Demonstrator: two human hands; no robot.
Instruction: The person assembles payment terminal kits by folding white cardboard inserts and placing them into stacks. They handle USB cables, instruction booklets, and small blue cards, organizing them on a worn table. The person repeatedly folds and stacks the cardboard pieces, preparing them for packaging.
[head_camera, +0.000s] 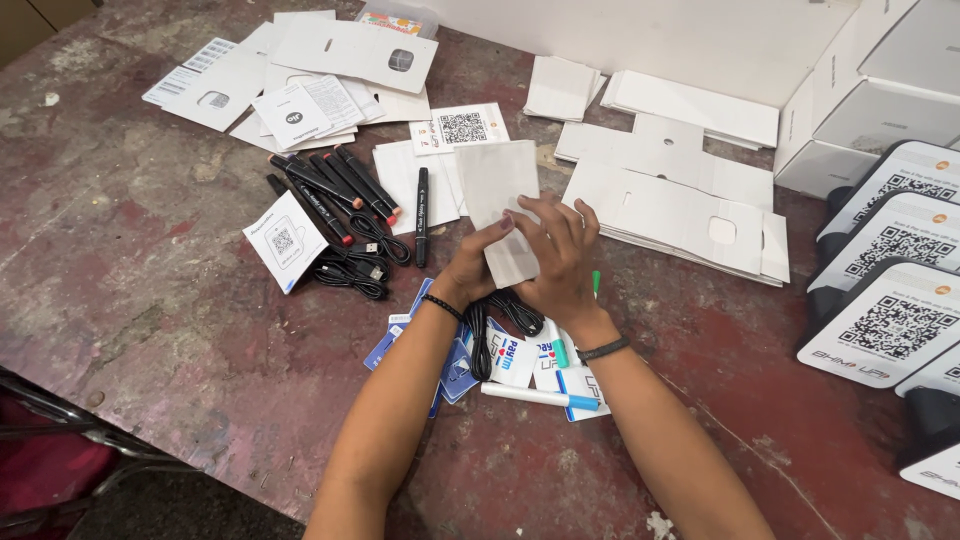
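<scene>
Two hands meet above the middle of the counter (130, 300), both clamped on one white paper pouch (500, 205) held upright between them. The left hand (475, 265) grips the pouch's lower left edge, thumb across the front. The right hand (560, 265) covers the lower right portion, fingers spread over the face. Each wrist carries a dark band.

Directly beneath the hands lie coiled black cables (500, 320) on a loose pile of blue-and-white printed cards (520, 365). A white marker with a blue cap (540, 397) rests at the near edge of that pile. A green-tipped pen (596, 283) shows just beside the right hand; its body is mostly hidden.

Left of the hands, a group of black markers with coloured tips (335, 190) lies fanned out, touching a second bundle of black cables (360, 260). A single black pen (421, 215) lies just beside them. A small white code leaflet (284, 240) sits at the left of the bundle.

Flat white die-cut cardboard sheets (680, 210) are stacked right of the pouch. White stands with printed code panels (895, 320) line the right edge, apparently on dark bases.
</scene>
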